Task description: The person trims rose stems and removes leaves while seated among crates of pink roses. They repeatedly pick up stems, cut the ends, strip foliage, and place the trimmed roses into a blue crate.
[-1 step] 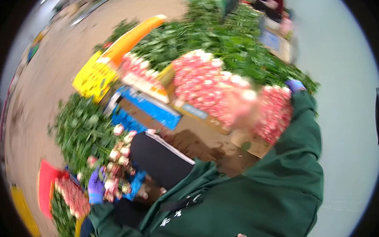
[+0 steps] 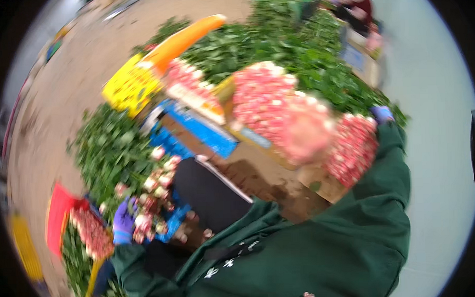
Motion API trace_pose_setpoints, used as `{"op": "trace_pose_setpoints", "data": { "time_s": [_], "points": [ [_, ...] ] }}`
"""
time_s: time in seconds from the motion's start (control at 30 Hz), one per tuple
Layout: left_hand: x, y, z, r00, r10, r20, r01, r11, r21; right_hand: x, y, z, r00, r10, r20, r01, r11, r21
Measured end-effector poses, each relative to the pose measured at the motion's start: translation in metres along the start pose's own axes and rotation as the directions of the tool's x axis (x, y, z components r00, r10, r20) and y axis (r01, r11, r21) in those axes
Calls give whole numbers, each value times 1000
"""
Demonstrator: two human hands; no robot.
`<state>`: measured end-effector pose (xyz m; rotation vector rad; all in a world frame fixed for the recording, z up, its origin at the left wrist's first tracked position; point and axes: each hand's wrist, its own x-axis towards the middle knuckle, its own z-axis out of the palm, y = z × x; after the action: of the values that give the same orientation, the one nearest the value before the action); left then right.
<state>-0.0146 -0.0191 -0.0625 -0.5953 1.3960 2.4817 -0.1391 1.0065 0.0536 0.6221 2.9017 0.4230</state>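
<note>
Holding my arms wide apart, I had the left hand [image 2: 123, 224] low at the left and the right hand [image 2: 383, 114] far up at the right, both in purple gloves; the left fingers were at the edge of a loose heap of pink and cream roses [image 2: 154, 190], but because of the blur I could not tell if they grasped a flower or were released; the right hand was just beside the upper outer corner of a dense bunch of pink roses [image 2: 352, 147], and its fingers were too blurred and partly hidden, so I could not tell their state either.

The loose heap lay between my left hand and my knee [image 2: 208, 199], which was in dark cloth; green leaves [image 2: 112, 145] spread on the far side of it, and some blue sheet [image 2: 173, 228] showed by it, close to the knee; before me were packed pink roses [image 2: 259, 93], with paler heads along their upper edge, and dense foliage [image 2: 302, 57] was behind them; between these roses and the right bunch was a rounded pink clump [image 2: 306, 133], very blurred; a yellow panel [image 2: 131, 88] and an orange one [image 2: 184, 41] were at the upper left; a red sheet [image 2: 60, 217] was beside another group of roses [image 2: 91, 232], near my left hand.
</note>
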Motion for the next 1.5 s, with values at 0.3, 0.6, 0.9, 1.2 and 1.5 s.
{"op": "trace_pose_setpoints", "data": {
  "time_s": [0.3,0.6,0.9,1.2,1.5],
  "points": [
    [-11,-9,38,972,154,-178,-144,987,66,-216,-460,-202,461,-673,-579,736,-74,673],
    [-41,-2,61,920,377,-102,-363,922,134,-371,-727,-154,-83,-995,52,-45,56,997],
    [-55,14,47,864,501,-60,-504,859,-87,-411,-711,-179,163,-985,-62,-132,-84,988],
    [-60,44,25,837,462,-295,-518,842,-151,-366,-658,-241,45,-996,-78,-722,-86,687],
    [-32,34,41,882,442,-165,-430,897,104,-306,-633,-210,181,-971,-154,-803,-237,547]
  ]
}}
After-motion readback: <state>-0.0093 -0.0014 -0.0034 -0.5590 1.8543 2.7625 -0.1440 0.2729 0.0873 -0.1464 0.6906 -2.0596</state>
